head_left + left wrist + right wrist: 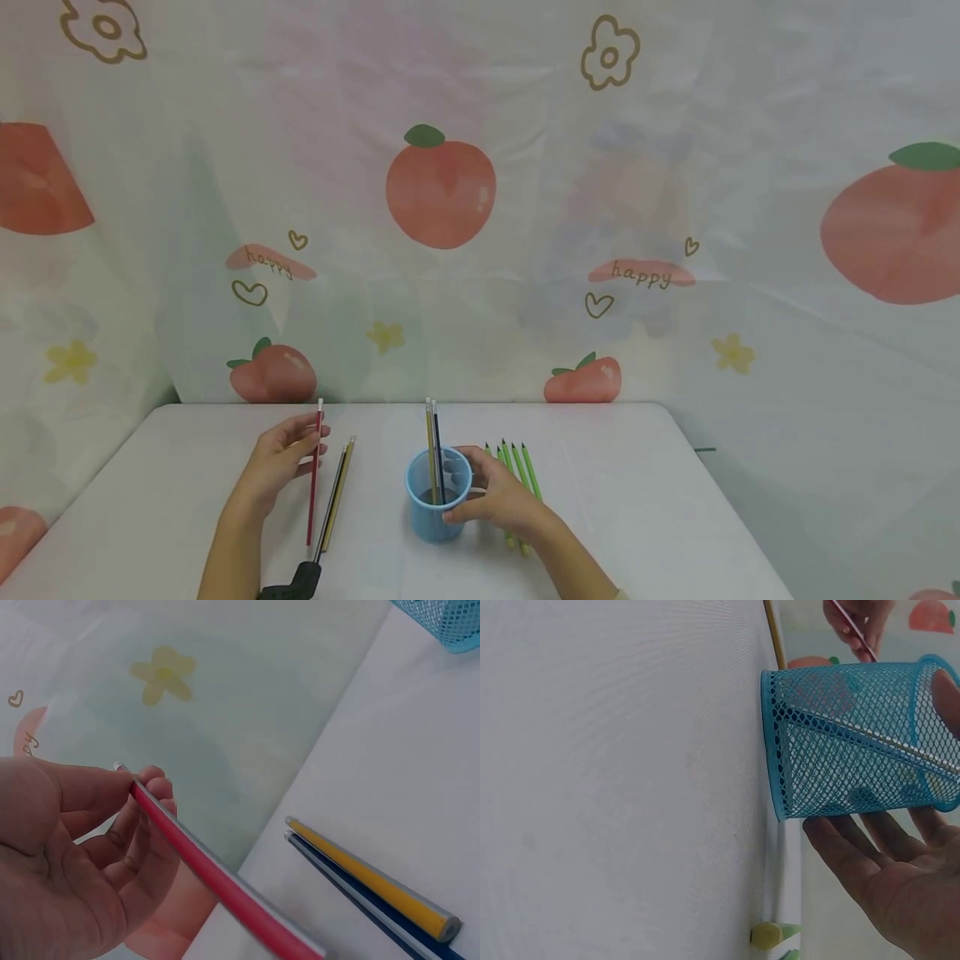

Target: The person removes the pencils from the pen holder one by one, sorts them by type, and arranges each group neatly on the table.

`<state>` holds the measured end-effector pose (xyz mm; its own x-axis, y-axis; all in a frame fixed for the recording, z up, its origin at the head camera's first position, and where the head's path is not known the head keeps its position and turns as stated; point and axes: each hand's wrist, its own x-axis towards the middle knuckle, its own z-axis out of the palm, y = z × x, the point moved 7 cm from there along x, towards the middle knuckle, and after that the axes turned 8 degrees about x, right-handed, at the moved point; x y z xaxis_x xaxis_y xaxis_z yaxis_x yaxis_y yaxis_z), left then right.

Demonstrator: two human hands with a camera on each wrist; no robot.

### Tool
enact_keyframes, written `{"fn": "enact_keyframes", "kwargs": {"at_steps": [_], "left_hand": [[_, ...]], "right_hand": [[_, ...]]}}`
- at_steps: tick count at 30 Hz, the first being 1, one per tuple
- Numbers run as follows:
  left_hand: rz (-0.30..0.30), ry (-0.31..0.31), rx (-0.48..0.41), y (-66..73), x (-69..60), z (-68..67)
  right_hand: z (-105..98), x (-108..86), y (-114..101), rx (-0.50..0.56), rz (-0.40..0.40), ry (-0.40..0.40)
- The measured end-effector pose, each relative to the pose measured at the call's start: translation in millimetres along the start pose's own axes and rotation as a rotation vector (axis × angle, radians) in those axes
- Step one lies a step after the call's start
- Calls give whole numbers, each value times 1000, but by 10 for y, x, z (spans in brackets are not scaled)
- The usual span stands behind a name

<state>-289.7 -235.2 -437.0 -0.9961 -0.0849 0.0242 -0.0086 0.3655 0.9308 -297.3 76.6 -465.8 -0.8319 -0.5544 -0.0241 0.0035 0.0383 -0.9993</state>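
In the head view my left hand (273, 458) pinches a red pencil (313, 492) near its white-tipped upper end. The pencil stands nearly upright; the left wrist view shows its red and silver shaft (225, 889) between thumb and fingertips. Beside it a yellow pencil (405, 900) and a dark blue pencil (352, 889) lie close together on the table. My right hand (498, 496) holds a light blue mesh pen cup (437, 527) by its right side, thumb at the front. Inside the cup lean a yellow pencil (431, 450) and a dark pencil (438, 454).
Several green pencils (531, 471) lie to the right of the cup, partly hidden by my right hand and forearm. A black device (296, 582) shows by the left forearm. Behind the white table (637, 500) hangs a fruit-patterned cloth (510, 317).
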Motion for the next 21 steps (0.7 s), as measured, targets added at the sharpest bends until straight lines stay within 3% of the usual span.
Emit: {"fn": "enact_keyframes", "kwargs": {"at_steps": [5,14,21], "left_hand": [[-41,-6,45,-104,27,29],[-95,-52,32,-250,54,108],[-131,-41,35,-381,91,149]], "right_hand": [[-5,9,3,-2,2,-1],[-4,1,-3,-11,8,11],[1,0,-3,-3,8,7]]}}
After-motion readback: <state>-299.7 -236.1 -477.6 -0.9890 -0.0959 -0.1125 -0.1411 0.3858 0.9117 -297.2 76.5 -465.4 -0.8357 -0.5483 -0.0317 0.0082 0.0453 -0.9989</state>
